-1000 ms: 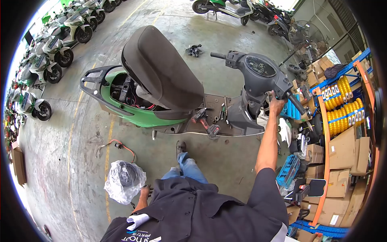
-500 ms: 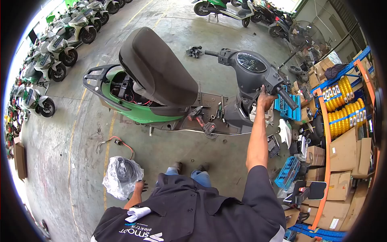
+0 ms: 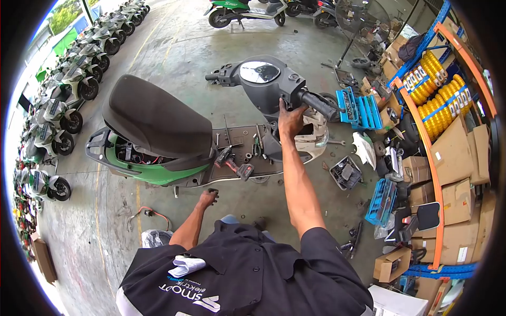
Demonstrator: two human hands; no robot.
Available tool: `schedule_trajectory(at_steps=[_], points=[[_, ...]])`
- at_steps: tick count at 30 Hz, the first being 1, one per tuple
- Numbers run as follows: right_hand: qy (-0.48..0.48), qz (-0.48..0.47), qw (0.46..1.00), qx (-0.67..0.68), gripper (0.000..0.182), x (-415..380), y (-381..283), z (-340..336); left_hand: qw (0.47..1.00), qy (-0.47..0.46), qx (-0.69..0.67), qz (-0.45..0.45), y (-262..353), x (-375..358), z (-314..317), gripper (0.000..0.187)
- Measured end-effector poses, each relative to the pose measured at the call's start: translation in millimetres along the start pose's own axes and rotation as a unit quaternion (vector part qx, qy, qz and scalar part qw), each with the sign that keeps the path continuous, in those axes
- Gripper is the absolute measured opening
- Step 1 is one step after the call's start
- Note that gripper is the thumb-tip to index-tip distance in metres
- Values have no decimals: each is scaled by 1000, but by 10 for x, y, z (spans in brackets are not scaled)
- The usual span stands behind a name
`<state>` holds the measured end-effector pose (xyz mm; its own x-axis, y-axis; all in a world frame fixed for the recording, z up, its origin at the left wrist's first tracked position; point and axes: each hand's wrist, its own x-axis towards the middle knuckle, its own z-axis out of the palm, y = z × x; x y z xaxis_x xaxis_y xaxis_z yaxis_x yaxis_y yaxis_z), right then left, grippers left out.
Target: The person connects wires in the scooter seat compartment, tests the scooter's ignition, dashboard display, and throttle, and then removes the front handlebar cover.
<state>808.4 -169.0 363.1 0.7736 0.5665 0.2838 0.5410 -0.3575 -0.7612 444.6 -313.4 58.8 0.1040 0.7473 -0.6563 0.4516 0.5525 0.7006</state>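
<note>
While we stand beside the stripped electric scooter on a workshop floor, our two arms reach toward it.

Right hand: our right hand is up at the front column, fingers pressed together against the dark panel just under the right handlebar grip; whether it grasps anything there we cannot tell.

Left hand: our left hand hangs low, near the footboard's edge, fingers curled inward; we cannot tell if it holds something.

Scooter: green body, black seat tipped up over the open battery bay, round display facing up between the bars.

Footboard: a red-and-black cordless drill lies on the bare deck, with pliers and loose small parts beside it.

Floor: a red cable lies near our left side, and a clear plastic bag shows just behind our left arm.

Right of scene: blue tool cases sit near the front wheel, with cardboard boxes and yellow springs on blue-and-orange racking.

Background: rows of parked scooters line the left wall.
</note>
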Motion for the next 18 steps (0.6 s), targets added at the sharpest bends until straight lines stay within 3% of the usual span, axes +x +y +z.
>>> schedule_trajectory(at_steps=[4, 8, 11, 15, 18], points=[[8, -70, 996, 59, 91, -14, 109, -47, 986, -9, 22, 165, 1267, 219, 490, 36], [-15, -97, 995, 20, 91, 80, 143, -73, 958, -2, 64, 279, 2081, 545, 818, 42], [-28, -83, 995, 46, 87, 76, 130, -37, 950, 21, 82, 301, 2736, 561, 943, 49], [-47, -100, 991, 80, 80, 142, 270, -32, 901, 80, 133, 406, 3146, 1062, 1122, 52], [-60, -75, 993, 63, 85, 178, 206, -28, 873, 34, 151, 462, 3371, 1244, 1194, 49]])
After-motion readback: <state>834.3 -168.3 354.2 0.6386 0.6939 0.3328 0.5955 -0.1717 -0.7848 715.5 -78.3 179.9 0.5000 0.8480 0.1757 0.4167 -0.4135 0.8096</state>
